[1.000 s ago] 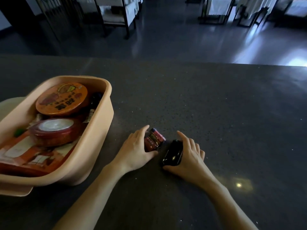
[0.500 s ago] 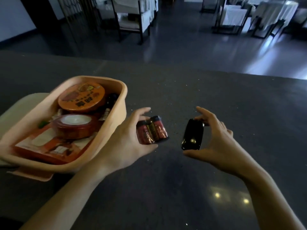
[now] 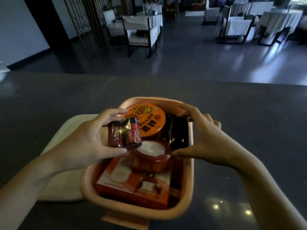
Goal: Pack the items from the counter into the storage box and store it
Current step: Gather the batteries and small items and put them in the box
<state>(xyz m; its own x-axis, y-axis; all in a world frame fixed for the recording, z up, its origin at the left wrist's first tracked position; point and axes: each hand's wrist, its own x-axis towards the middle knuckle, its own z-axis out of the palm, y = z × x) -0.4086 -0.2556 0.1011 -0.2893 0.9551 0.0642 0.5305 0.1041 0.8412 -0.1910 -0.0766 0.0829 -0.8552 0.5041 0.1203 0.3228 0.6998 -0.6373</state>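
The peach storage box [image 3: 132, 211] stands on the dark counter [image 3: 249, 113], right below me. Inside it lie an orange round tin [image 3: 149, 120], a red round tub with a white lid [image 3: 152, 156] and a flat orange carton [image 3: 132, 186]. My left hand [image 3: 83, 145] holds a shrink-wrapped pack of red batteries [image 3: 124, 135] above the box's left side. My right hand [image 3: 206, 140] holds a glossy black case [image 3: 179, 133] upright over the box's right rim, pinched between thumb and fingers.
A pale lid or tray [image 3: 66, 146] lies under and to the left of the box. Beyond the counter's far edge is a dim dining room with chairs [image 3: 141, 30] and white-covered tables [image 3: 274, 19].
Both hands lifted the batteries and the black case off the counter and carried them left, to above the storage box. My view has swung so the box is now centred.
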